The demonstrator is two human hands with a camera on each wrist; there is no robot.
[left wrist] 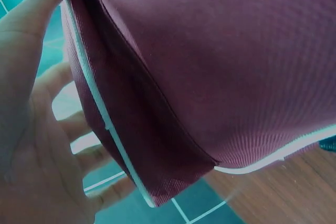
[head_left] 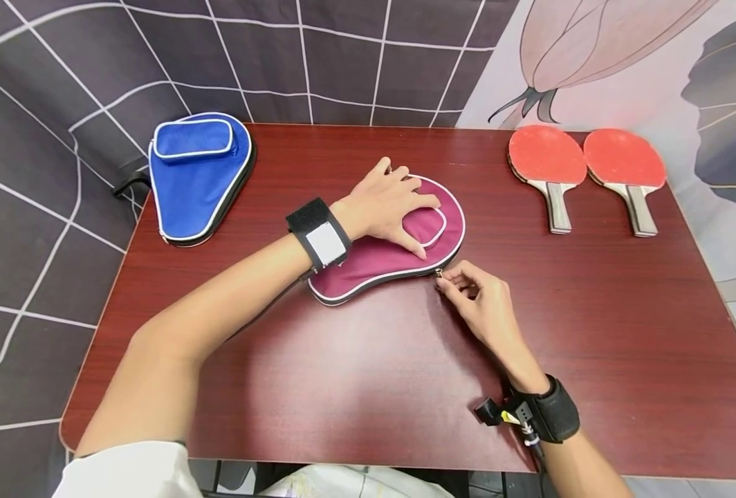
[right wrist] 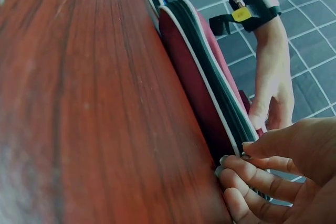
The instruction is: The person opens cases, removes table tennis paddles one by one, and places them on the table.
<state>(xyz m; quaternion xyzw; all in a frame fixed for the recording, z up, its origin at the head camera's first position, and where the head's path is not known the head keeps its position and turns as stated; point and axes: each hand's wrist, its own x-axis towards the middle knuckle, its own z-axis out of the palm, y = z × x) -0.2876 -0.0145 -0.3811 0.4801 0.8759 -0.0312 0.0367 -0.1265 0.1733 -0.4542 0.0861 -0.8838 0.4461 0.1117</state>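
Note:
A maroon paddle-shaped zip case (head_left: pixel 368 266) with white piping lies on the table, its narrow end toward the left. My left hand (head_left: pixel 393 204) rests on its wide end with fingers spread, over the small front pocket (head_left: pixel 427 225). At the case's near right edge, my right hand (head_left: pixel 480 297) pinches the zipper pull (head_left: pixel 439 274) between thumb and fingers. The right wrist view shows the dark zipper band (right wrist: pixel 220 87) running along the side of the case up to those fingertips. Up close in the left wrist view is the pocket's side (left wrist: pixel 136 93), beside my thumb.
A blue case (head_left: pixel 196 180) of the same shape lies at the back left. Two red table tennis paddles, one (head_left: pixel 547 155) beside the other (head_left: pixel 626 159), lie at the back right. Behind the table (head_left: pixel 343 387) hangs dark grid-patterned cloth (head_left: pixel 337 62).

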